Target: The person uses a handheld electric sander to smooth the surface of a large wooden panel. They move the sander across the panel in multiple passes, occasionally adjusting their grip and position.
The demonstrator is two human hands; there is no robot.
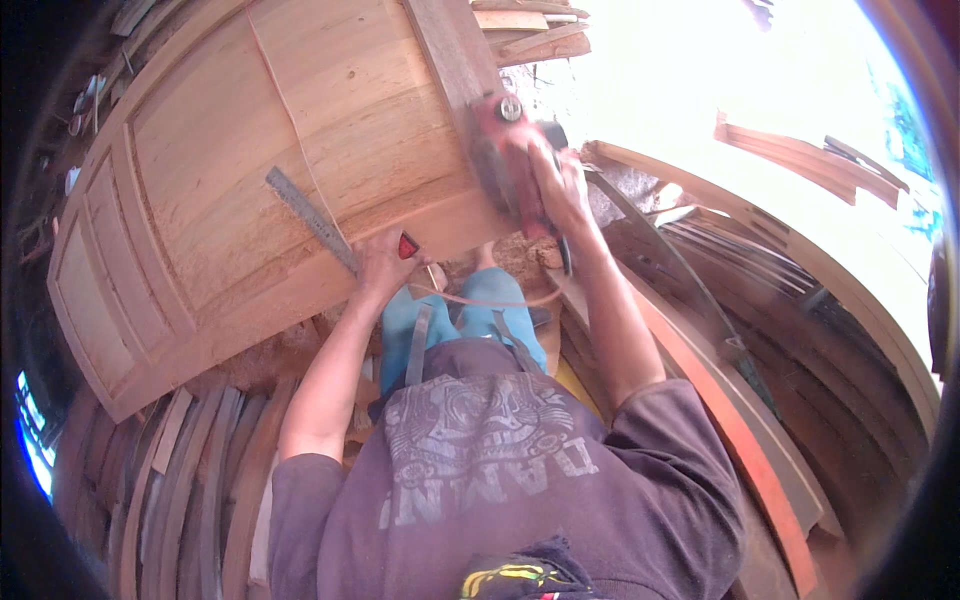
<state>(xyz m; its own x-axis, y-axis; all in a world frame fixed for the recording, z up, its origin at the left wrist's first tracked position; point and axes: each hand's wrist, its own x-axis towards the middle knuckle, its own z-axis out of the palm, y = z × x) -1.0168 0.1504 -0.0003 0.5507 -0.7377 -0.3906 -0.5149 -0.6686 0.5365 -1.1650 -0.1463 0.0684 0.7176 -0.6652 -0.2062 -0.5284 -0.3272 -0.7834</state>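
A panelled wooden door (300, 130) lies across the upper left in front of me. My right hand (562, 185) is closed round the handle of a red power planer (505, 165), which sits on the door's right end and is smeared by motion. At the door's near edge, my left hand (385, 265) is closed over one end of a steel ruler (310, 217), whose marked blade slants up-left over the panel. Beside its thumb shows a small red and black piece (407, 245); what it belongs to is hidden. A cord (490, 301) loops between my hands.
Long boards (190, 480) stand in a stack at the lower left. More lengths of timber (720, 400) lie at the right, one edged orange. A thin cord (280, 90) crosses the door's face. Offcuts (540, 40) are piled beyond it.
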